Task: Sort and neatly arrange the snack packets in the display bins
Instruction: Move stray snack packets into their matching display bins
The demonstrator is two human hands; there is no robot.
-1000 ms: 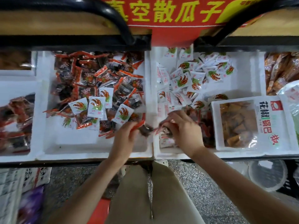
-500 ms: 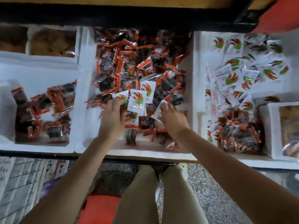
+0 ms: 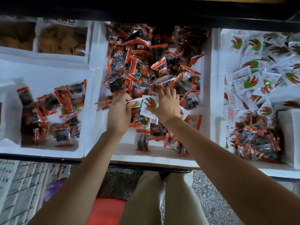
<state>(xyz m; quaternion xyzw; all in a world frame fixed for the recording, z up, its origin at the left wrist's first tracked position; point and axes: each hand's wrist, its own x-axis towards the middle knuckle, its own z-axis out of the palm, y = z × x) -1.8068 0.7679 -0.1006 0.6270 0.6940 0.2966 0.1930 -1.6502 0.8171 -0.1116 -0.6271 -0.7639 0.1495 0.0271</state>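
Observation:
The middle white foam bin (image 3: pixel 155 157) is heaped with red-and-black snack packets (image 3: pixel 146 62). Over its near half, my left hand (image 3: pixel 119 113) and my right hand (image 3: pixel 165 105) come together on a small stack of white packets (image 3: pixel 148 103) printed with red chicken feet. My left fingers curl round the stack's left end. My right hand grips it from the right, thumb across the front. The right bin (image 3: pixel 217 88) holds many of the same white packets (image 3: pixel 253 78), plus a pile of red-and-black packets (image 3: pixel 258 140) at its near end.
The left foam bin (image 3: pixel 42 153) holds a smaller pile of red-and-black packets (image 3: pixel 53 111). Bins of brown snacks (image 3: pixel 61 39) sit at the far left. A white box (image 3: pixel 292 135) stands at the right edge. Below are my legs and a red stool (image 3: pixel 105 211).
Both hands moved from the right bin's edge to the middle bin, gathered the scattered white packets lying on the red pile, and now hold them bunched together. The camera tilted down and left.

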